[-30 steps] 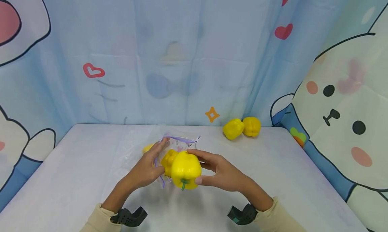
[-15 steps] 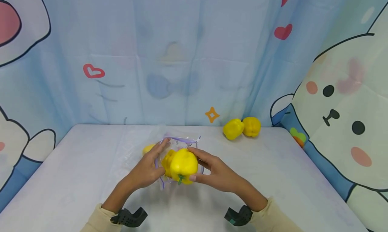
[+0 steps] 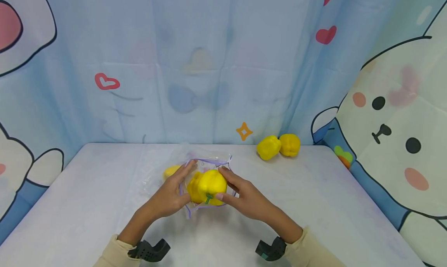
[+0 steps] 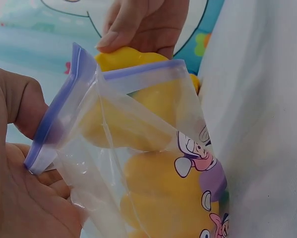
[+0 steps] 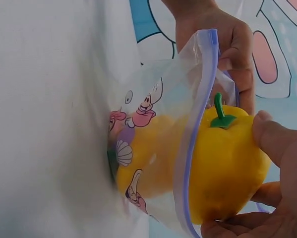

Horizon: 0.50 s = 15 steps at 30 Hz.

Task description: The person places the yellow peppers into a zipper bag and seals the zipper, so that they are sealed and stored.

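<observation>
A yellow bell pepper (image 3: pixel 213 183) with a green stem is gripped by my right hand (image 3: pixel 244 199), thumb on the near side and fingers around the far side. In the right wrist view this pepper (image 5: pixel 227 163) sits partly within the mouth of a clear zip bag (image 5: pixel 160 94) with a purple zip edge and cartoon prints. My left hand (image 3: pixel 167 197) pinches the bag's rim on the left side, holding the mouth apart. Lower in the bag lies another yellow pepper (image 4: pixel 160 193), seen through the plastic.
Two yellow peppers (image 3: pixel 269 148) stand together at the back right of the white table (image 3: pixel 87 205). Left of the bag lies crumpled clear plastic (image 3: pixel 148 183) with a yellow thing (image 3: pixel 170 171) in it, partly behind my left hand. A printed curtain (image 3: pixel 195 45) closes the back.
My right hand has moved the pepper slightly away from me, into the bag's mouth. The left hand stays nearly still at the rim.
</observation>
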Tool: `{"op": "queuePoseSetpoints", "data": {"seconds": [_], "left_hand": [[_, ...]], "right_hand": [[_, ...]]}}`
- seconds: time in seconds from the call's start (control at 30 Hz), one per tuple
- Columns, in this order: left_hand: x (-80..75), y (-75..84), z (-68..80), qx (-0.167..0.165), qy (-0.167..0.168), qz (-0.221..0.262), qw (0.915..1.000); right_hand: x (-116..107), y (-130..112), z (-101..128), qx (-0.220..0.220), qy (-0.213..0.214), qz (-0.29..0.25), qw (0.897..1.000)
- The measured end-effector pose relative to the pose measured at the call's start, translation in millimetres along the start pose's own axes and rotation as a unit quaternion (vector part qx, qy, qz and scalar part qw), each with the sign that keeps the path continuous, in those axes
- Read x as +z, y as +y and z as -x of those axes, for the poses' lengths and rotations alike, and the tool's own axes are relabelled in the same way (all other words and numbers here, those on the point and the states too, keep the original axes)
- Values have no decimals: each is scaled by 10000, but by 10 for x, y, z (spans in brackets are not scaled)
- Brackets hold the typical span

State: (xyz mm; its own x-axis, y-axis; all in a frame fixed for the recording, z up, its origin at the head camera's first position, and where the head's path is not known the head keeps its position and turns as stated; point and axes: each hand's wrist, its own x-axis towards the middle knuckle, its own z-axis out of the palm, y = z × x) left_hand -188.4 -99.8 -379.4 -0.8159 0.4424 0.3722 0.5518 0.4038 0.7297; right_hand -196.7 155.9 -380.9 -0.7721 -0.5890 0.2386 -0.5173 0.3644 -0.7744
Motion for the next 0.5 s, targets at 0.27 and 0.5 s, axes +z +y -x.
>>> {"op": "queuePoseSetpoints", "data": {"seconds": [0.27,0.5], "left_hand": [[12,-11,0,144,-10,39,9999],[4,28,0,105,-144,116,9998]], "right_hand": [[19,22,-5,-92,48,387,9992],[54,64,-15,143,517,942,9941]]}}
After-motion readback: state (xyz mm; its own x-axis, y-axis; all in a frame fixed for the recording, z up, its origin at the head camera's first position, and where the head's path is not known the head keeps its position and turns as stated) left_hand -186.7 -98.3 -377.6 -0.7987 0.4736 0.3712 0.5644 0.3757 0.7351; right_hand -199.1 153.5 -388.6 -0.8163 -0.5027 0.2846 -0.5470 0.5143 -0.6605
